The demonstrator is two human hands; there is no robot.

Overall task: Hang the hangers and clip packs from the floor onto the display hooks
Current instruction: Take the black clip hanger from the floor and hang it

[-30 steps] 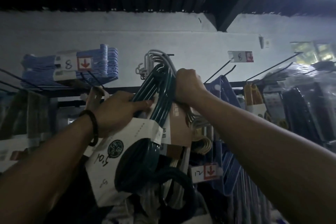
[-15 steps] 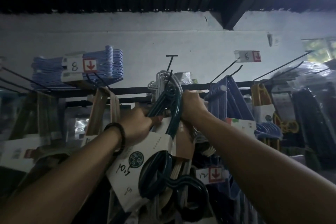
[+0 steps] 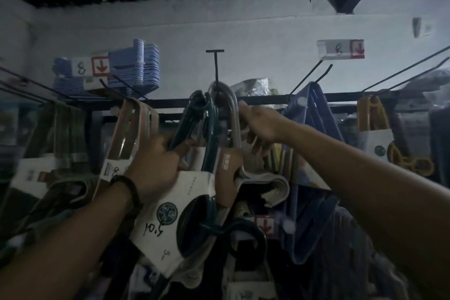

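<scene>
A pack of dark green hangers [image 3: 207, 129] with a white card sleeve [image 3: 170, 217] marked 10.5 hangs at the centre, its hook tops up at a black display hook [image 3: 215, 68]. My left hand [image 3: 155, 161] grips the green pack's necks just above the sleeve. Behind it on the same hook hang white hangers [image 3: 229, 102]. My right hand [image 3: 258, 124] reaches to those white hangers, fingers curled on them just right of the hook.
Blue hanger stacks [image 3: 136, 68] with a price tag marked 8 lie on the top shelf at left. Beige hangers [image 3: 134, 129] hang left, navy hangers [image 3: 314, 114] right, yellow hangers [image 3: 372, 114] far right. Bare hooks [image 3: 309, 78] stick out toward me.
The green pack's hooks rose up to the display hook. My right hand left the green pack and moved right onto the white hangers. The view tilted upward.
</scene>
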